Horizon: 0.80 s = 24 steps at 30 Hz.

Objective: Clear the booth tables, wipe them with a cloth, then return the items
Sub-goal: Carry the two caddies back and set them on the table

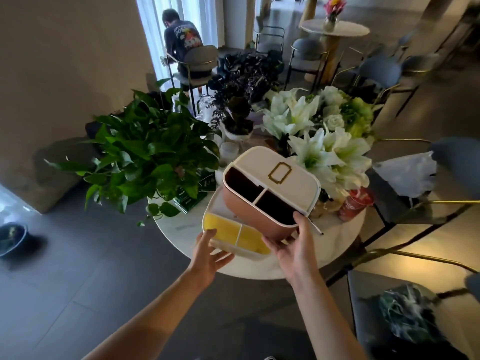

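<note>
Head view only: right hand grips the near lower edge of a pink organizer box, thumb up on its rim, fingers curled beneath, box tilted toward the camera and raised above the round white table. Box has a cream lid with a gold rectangular handle and 2 dark open compartments at its near side. Left hand holds the near left corner of a yellow organizer box, thumb on the rim, fingers spread under the edge (whether this box rests on the table or is lifted, cannot tell). Pink box overlaps the yellow one from behind and above. Table also carries a green leafy plant at left, dark purple flowers at rear, white lilies at right, and a red cup just right of the pink box. Seated person in background, back turned.
</note>
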Motion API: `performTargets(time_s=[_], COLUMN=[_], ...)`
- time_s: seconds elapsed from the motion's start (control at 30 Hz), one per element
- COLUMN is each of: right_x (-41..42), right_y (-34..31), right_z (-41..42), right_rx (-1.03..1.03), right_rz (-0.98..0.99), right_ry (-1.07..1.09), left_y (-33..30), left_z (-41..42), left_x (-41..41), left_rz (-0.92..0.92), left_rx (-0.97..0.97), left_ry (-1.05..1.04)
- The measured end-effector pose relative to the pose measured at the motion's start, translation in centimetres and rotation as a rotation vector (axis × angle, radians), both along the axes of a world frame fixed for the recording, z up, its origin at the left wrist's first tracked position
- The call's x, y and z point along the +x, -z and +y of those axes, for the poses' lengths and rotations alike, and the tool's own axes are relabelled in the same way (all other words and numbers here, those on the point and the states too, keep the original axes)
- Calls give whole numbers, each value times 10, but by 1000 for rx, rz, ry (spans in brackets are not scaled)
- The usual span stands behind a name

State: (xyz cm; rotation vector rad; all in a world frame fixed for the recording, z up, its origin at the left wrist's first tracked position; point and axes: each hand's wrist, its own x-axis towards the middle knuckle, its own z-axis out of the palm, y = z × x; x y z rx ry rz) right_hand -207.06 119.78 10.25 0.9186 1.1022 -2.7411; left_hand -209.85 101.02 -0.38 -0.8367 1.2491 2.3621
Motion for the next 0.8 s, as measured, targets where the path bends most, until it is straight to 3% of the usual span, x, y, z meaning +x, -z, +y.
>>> performTargets(time_s=[0.27,0.5,0.8], right_x=[72,174,336], right_y=[-24,-20,-27], right_z=[-19,-45,-19], right_rx=[-22,-52,34], right_rz=[62,90,88], right_ry=[171,435,813], left_y=[-32,-52,-64], left_z=[-15,-22,56], left_x=[32,85,192], left_rz=[71,177,95], left_rx=[-31,-72,-86], left_ry=[163,433,810])
